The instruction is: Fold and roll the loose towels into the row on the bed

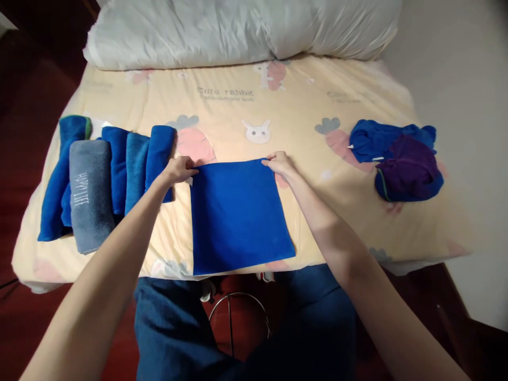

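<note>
Head view: left hand [180,170] pinches far left corner of blue cloth [238,217], right hand [280,164] pinches far right corner. Cloth lies flat, folded square, centre, at near edge of bed [309,95]. Probably light, soft, limp; corners give surest hold. Rolled towels [130,164] left, crumpled pile [400,161] right.

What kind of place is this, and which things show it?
Probably a bedroom: a bed sheet with rabbit prints, a white duvet, and rolled towels. The left hand and right hand pinch the far corners of a blue cloth.
</note>
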`<state>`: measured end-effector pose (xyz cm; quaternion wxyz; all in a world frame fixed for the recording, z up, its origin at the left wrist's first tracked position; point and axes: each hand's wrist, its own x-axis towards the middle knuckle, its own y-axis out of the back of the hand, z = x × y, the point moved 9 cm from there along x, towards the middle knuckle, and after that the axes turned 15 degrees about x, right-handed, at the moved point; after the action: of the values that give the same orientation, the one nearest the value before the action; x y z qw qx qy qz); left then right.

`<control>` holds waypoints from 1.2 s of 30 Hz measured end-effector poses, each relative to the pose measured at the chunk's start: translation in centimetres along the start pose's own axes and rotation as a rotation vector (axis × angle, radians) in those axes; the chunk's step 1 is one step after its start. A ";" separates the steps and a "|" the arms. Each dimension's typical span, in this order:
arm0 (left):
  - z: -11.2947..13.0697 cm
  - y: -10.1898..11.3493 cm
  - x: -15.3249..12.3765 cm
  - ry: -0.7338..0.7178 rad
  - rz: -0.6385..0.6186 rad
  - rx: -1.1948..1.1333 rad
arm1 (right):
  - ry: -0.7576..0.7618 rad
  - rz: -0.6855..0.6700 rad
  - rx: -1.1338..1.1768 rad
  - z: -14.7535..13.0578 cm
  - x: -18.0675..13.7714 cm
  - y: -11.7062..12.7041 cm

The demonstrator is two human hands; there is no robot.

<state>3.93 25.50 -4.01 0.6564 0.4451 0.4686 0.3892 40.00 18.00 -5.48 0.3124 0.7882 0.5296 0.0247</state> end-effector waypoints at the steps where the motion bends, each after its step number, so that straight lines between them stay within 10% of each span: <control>1: 0.0 0.1 0.1 -0.003 0.000 -0.012 | 0.004 0.011 0.044 0.1 0.2 0.0; 12: 5.2 2.3 0.6 0.023 0.355 -0.103 | 0.286 0.183 -0.125 0.0 1.5 1.9; 18: 13.7 -0.8 -4.2 -0.401 0.419 0.058 | 0.741 -0.086 -0.442 -4.8 -6.9 -6.0; 21: 13.2 -3.4 -4.2 -0.359 0.352 0.075 | 0.729 -0.207 -0.458 -3.5 -8.2 -8.2; 30: 9.5 -3.7 -1.5 -0.252 0.338 0.036 | 0.572 -0.143 -0.425 0.5 -2.6 -4.5; 36: 13.1 -3.9 -7.2 -0.344 0.358 0.071 | 0.622 -0.098 -0.404 -2.7 -10.0 -7.1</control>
<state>15.08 14.80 -3.63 0.6309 0.6037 0.2770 0.4010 28.78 12.51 -4.06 0.2864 0.6392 0.6210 0.3519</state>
